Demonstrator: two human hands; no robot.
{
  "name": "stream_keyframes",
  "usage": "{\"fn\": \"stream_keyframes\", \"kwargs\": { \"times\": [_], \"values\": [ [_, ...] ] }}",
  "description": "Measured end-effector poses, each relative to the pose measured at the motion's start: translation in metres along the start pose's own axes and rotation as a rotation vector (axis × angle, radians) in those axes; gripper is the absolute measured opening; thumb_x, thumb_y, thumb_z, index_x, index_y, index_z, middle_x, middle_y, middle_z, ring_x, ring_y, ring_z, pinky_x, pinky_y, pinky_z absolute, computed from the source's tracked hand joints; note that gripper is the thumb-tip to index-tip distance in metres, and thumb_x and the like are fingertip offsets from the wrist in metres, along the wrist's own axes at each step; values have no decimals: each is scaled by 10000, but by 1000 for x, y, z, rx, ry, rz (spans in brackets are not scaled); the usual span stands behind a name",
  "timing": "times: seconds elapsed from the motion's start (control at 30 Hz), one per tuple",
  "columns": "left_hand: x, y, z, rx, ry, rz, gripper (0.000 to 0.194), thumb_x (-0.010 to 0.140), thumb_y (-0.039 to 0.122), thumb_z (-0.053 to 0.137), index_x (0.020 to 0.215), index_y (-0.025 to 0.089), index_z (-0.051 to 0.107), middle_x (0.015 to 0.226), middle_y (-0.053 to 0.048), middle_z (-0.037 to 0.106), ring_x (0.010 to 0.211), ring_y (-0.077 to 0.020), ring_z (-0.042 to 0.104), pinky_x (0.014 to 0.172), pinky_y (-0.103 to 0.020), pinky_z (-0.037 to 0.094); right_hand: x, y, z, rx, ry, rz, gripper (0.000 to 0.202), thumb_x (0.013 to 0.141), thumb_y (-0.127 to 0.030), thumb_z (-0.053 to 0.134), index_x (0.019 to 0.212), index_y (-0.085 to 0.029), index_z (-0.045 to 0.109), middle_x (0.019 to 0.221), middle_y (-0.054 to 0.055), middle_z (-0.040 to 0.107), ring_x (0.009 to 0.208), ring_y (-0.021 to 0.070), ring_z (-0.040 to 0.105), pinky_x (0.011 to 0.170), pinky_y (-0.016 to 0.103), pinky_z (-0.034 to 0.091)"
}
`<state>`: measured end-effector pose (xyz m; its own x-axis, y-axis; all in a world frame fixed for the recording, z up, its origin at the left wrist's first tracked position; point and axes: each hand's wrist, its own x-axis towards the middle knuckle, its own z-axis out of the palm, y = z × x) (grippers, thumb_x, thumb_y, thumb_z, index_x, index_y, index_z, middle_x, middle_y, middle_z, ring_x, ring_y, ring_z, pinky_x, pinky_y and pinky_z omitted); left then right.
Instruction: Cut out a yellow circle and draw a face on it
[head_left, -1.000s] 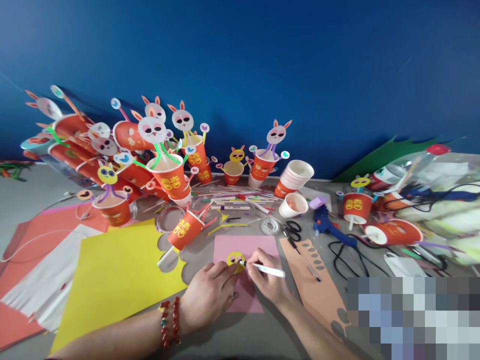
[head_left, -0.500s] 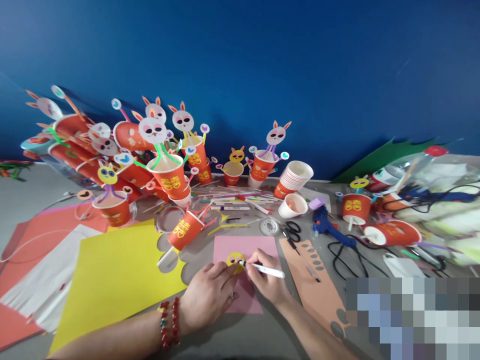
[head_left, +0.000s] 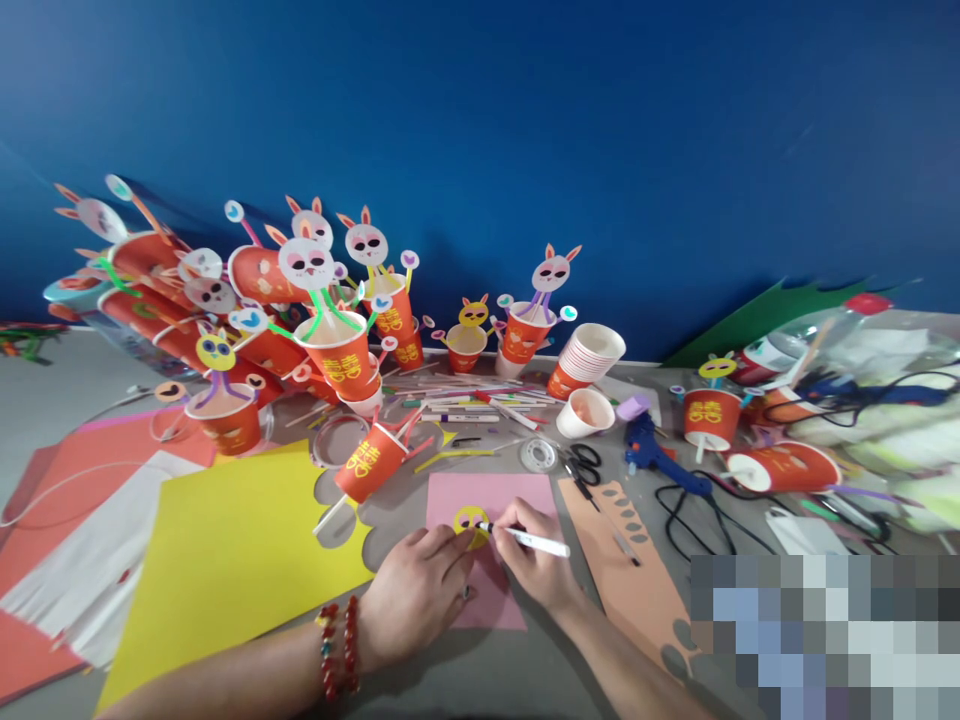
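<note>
On a pink sheet of paper (head_left: pixel 495 600) lies a small yellow paper circle (head_left: pixel 466 516) with pink and dark eye shapes drawn on it. The fingers of my left hand (head_left: pixel 420 590) are bent close together and hold the circle down, covering its lower left part. My right hand (head_left: pixel 536 550) is closed around a white marker (head_left: pixel 536 542), whose dark tip touches the circle near the right eye. Just behind the pink sheet are a roll of clear tape (head_left: pixel 538 455) and black-handled scissors (head_left: pixel 585 465).
Red paper cups with rabbit faces (head_left: pixel 337 350) crowd the back left. A yellow sheet (head_left: pixel 240 550) lies left, an orange cut-out sheet (head_left: pixel 637 580) right. A blue glue gun (head_left: pixel 664 460) with a looping cord and a cup stack (head_left: pixel 589 355) stand beyond. A blue wall (head_left: pixel 480 120) closes the back.
Both hands, the marker and the circle are in almost the same place. The view has shifted only very slightly.
</note>
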<state>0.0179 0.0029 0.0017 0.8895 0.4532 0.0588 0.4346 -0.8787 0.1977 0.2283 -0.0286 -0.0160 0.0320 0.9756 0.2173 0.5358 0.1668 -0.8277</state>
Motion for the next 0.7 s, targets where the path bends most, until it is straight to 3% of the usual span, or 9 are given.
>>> {"fn": "stream_keyframes", "kwargs": {
  "times": [0.7],
  "values": [
    [1,-1,-1,-6,-3,3,265,997,317,553,1211,168,596,1332,-42,650,1132,-228,565,875,-354,503,0,-1,0,5,-1,34,204,912,-239,503,710,-234,476,558,-44,517,501,130,494,515,236,376]
  ]
}}
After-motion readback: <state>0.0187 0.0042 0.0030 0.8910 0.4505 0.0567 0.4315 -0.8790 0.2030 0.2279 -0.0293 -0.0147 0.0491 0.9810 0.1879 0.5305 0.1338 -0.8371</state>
